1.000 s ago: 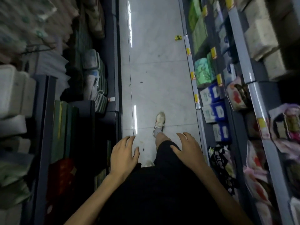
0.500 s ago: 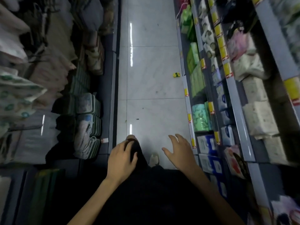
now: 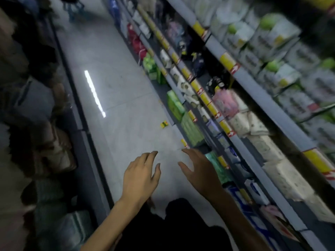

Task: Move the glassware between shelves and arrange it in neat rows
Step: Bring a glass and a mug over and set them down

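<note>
No glassware is in view. My left hand (image 3: pixel 140 175) hangs in front of me over the pale aisle floor (image 3: pixel 116 98), fingers relaxed and spread, holding nothing. My right hand (image 3: pixel 200 170) is beside it to the right, also relaxed with fingers slightly bent and empty. Both are low in the centre of the head view, apart from every shelf. The picture is blurred by motion.
Grey shelving (image 3: pixel 253 84) with yellow price tags lines the right side, stocked with packs of tissue and paper goods (image 3: pixel 272 147). Darker shelves with bagged goods (image 3: pixel 45 142) line the left. A small yellow item (image 3: pixel 164 124) lies on the floor. My dark-clothed legs (image 3: pixel 181 223) are below.
The view has swung up and to the right along the aisle. Both hands stay empty and have drifted further from my legs, fingers a little more spread.
</note>
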`<state>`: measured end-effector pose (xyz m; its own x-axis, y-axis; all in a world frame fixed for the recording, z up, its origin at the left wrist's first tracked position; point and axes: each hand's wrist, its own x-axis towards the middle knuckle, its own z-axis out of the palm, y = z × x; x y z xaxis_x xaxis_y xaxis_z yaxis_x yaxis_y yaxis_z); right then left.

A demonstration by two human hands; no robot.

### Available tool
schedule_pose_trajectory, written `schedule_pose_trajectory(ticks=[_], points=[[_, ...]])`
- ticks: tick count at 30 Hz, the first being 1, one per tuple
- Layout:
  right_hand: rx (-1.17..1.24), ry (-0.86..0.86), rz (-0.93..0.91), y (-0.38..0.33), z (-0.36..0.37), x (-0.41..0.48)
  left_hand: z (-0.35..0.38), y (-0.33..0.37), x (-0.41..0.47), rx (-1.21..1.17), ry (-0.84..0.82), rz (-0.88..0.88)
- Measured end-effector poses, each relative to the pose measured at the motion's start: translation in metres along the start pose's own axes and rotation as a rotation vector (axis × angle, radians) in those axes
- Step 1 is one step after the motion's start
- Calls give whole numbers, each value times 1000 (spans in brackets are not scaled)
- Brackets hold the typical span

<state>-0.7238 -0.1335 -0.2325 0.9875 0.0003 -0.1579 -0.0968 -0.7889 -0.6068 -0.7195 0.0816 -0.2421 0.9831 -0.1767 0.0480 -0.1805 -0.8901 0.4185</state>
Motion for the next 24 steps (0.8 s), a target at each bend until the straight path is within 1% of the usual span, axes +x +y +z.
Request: schedule_pose_trajectory(ticks=[4, 7, 10, 12, 14, 17, 19, 21, 23, 24], points=[[97, 282, 24, -47, -78, 55, -36, 39, 122, -168, 86, 182], [82, 541, 23, -65, -145, 75, -61, 97, 191, -297, 126, 351], [89, 788, 53, -73, -210, 74, -83, 165, 239, -484, 108, 540], [53, 931, 56, -72, -249, 66, -96, 211, 262, -593, 99, 659], [-11, 1056, 56, -68, -283, 53, -110, 256, 282, -658, 147, 780], [-169, 1247, 87, -62, -322, 31, -129, 325, 304, -743, 215, 940], [-289, 1380, 153, -55, -343, 19, -137, 369, 316, -764, 225, 1048], [-395, 1501, 206, -43, -362, 10, -143, 410, 329, -740, 142, 1138], [-498, 1574, 251, -27, -378, 7, -146, 451, 349, -609, 30, 1152], [-529, 1593, 288, -18, -385, 7, -145, 473, 361, -499, 17, 1149]])
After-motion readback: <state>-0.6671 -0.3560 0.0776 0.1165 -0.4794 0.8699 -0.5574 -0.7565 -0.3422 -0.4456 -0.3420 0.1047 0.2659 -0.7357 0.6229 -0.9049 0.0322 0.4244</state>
